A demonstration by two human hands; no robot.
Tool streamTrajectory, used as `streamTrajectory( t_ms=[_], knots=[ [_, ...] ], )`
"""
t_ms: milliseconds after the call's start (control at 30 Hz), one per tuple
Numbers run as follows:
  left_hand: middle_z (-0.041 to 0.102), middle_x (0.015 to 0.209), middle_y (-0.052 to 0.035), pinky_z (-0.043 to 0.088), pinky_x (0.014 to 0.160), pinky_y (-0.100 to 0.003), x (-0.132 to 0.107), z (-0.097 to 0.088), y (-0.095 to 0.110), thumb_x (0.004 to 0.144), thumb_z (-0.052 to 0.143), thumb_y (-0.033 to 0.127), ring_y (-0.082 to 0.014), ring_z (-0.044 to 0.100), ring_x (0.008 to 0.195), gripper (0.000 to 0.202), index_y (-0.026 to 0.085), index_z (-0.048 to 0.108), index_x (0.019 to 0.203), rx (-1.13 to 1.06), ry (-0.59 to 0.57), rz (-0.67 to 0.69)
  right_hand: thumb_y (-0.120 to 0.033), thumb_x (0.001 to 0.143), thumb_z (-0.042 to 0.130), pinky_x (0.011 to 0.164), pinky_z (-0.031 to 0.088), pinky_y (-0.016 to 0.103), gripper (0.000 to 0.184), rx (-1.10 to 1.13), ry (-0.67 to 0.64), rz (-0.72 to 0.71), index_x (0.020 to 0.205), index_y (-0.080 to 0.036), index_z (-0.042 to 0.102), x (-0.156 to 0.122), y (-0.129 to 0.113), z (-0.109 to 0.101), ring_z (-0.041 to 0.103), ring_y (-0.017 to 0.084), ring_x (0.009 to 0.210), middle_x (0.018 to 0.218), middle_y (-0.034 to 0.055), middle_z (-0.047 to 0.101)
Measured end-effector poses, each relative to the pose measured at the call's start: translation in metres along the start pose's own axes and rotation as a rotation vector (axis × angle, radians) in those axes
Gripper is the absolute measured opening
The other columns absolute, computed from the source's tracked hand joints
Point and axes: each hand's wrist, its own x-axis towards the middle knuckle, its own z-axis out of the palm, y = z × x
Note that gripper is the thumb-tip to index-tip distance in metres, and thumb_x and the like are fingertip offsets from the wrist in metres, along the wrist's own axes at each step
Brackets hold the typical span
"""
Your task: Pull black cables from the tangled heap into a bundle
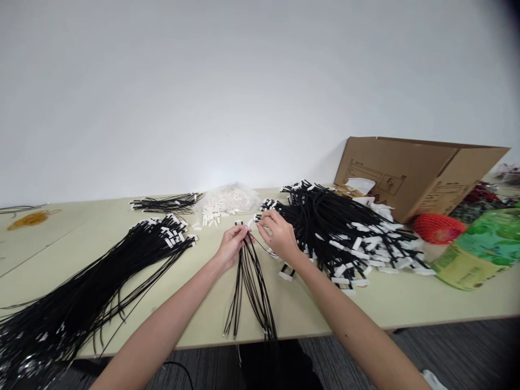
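Note:
My left hand (pixel 232 245) is closed around the top of a small bundle of thin black cords (pixel 251 290) that hangs down over the table's front edge. Close beside it, my right hand (pixel 278 234) pinches one cord's end, which carries a small white tag, fingertips almost touching the left hand. Just right of my right hand lies a big heap of black cords with white tags (pixel 345 233). A long spread of the same tagged cords (pixel 101 287) lies to the left of my left arm.
A bag of loose white tags (pixel 229 201) and a smaller cord bundle (pixel 168 203) sit at the back of the pale table (pixel 406 303). A tipped cardboard box (pixel 414 173), a red net (pixel 439 227) and green bags (pixel 483 244) fill the right side. Yellow rubber bands (pixel 30 218) lie far left.

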Motion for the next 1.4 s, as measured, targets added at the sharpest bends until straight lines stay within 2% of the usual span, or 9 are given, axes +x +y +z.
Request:
streamTrajectory(
  t_ms=[67, 167, 233, 533, 700, 800, 867, 1000, 1400],
  knots=[
    [0.057, 0.060, -0.0010, 0.042, 0.061, -0.024, 0.000, 0.000, 0.001, 0.062, 0.070, 0.038, -0.0122, 0.055, 0.059, 0.027, 0.013, 0.062, 0.070, 0.020, -0.012, -0.011, -0.015, 0.081, 0.045, 0.068, 0.043, 0.023, 0.010, 0.131, -0.065, 0.038, 0.083, -0.017, 0.054, 0.000, 0.001, 0.001, 0.056, 0.015, 0.085, 0.098, 0.0065, 0.058],
    [0.056, 0.060, -0.0014, 0.042, 0.062, -0.025, 0.000, -0.002, 0.001, 0.061, 0.070, 0.038, -0.0121, 0.054, 0.059, 0.027, 0.013, 0.062, 0.069, 0.044, -0.020, -0.038, -0.013, 0.080, 0.043, 0.073, 0.044, 0.025, 0.018, 0.275, -0.171, 0.079, 0.094, -0.019, 0.053, 0.000, 0.005, 0.002, 0.058, 0.015, 0.084, 0.089, 0.0037, 0.061],
    [0.056, 0.061, -0.0014, 0.041, 0.060, -0.024, 0.001, -0.003, 0.001, 0.061, 0.070, 0.038, -0.0110, 0.053, 0.058, 0.027, 0.013, 0.063, 0.068, 0.058, -0.005, -0.057, -0.013, 0.080, 0.043, 0.073, 0.045, 0.026, 0.018, 0.315, -0.197, 0.099, 0.093, -0.019, 0.053, 0.000, 0.006, 0.003, 0.059, 0.015, 0.081, 0.083, 0.0031, 0.061],
    [0.053, 0.062, -0.0005, 0.037, 0.055, -0.021, 0.001, -0.004, 0.000, 0.058, 0.072, 0.037, -0.0088, 0.047, 0.058, 0.027, 0.012, 0.065, 0.067, 0.084, 0.017, -0.093, -0.010, 0.077, 0.043, 0.077, 0.044, 0.029, 0.011, 0.371, -0.172, 0.050, 0.074, -0.018, 0.049, 0.001, 0.011, 0.003, 0.058, 0.016, 0.086, 0.097, 0.0066, 0.061],
    [0.054, 0.065, -0.0002, 0.037, 0.056, -0.021, 0.001, -0.004, 0.000, 0.056, 0.074, 0.032, -0.0084, 0.047, 0.058, 0.025, 0.013, 0.065, 0.069, -0.022, 0.056, -0.145, -0.017, 0.082, 0.046, 0.084, 0.043, 0.033, 0.011, 0.316, -0.095, 0.036, 0.089, -0.018, 0.054, 0.001, 0.012, 0.006, 0.054, 0.019, 0.096, 0.101, 0.0089, 0.059],
    [0.054, 0.063, 0.0005, 0.036, 0.057, -0.021, 0.001, -0.004, 0.001, 0.055, 0.074, 0.030, -0.0085, 0.048, 0.058, 0.023, 0.014, 0.064, 0.070, -0.076, 0.074, -0.169, -0.021, 0.081, 0.050, 0.092, 0.037, 0.039, 0.020, 0.204, -0.057, -0.044, 0.100, -0.019, 0.056, 0.002, 0.006, 0.004, 0.046, 0.021, 0.106, 0.111, 0.0094, 0.053],
    [0.055, 0.064, 0.0005, 0.037, 0.057, -0.021, 0.001, -0.004, 0.001, 0.055, 0.074, 0.028, -0.0088, 0.049, 0.059, 0.023, 0.014, 0.064, 0.070, -0.097, 0.086, -0.174, -0.019, 0.080, 0.050, 0.093, 0.036, 0.041, 0.017, 0.156, -0.079, -0.136, 0.095, -0.022, 0.060, 0.001, 0.002, 0.002, 0.043, 0.021, 0.106, 0.110, 0.0071, 0.053],
    [0.058, 0.066, -0.0007, 0.038, 0.058, -0.022, 0.001, -0.004, 0.003, 0.053, 0.075, 0.029, -0.0092, 0.050, 0.060, 0.025, 0.013, 0.065, 0.071, -0.114, 0.113, -0.177, -0.016, 0.078, 0.051, 0.087, 0.038, 0.037, 0.015, 0.120, -0.131, -0.264, 0.084, -0.022, 0.063, -0.002, -0.003, 0.002, 0.044, 0.020, 0.100, 0.099, 0.0045, 0.056],
    [0.053, 0.058, 0.0020, 0.034, 0.055, -0.021, 0.004, -0.005, 0.001, 0.052, 0.076, 0.027, -0.0065, 0.046, 0.054, 0.024, 0.012, 0.063, 0.066, -0.120, 0.098, -0.225, -0.012, 0.085, 0.044, 0.081, 0.039, 0.033, 0.016, -0.093, -0.143, -0.493, 0.084, -0.017, 0.059, -0.001, 0.002, 0.006, 0.048, 0.018, 0.093, 0.087, 0.0050, 0.060]
  ],
)
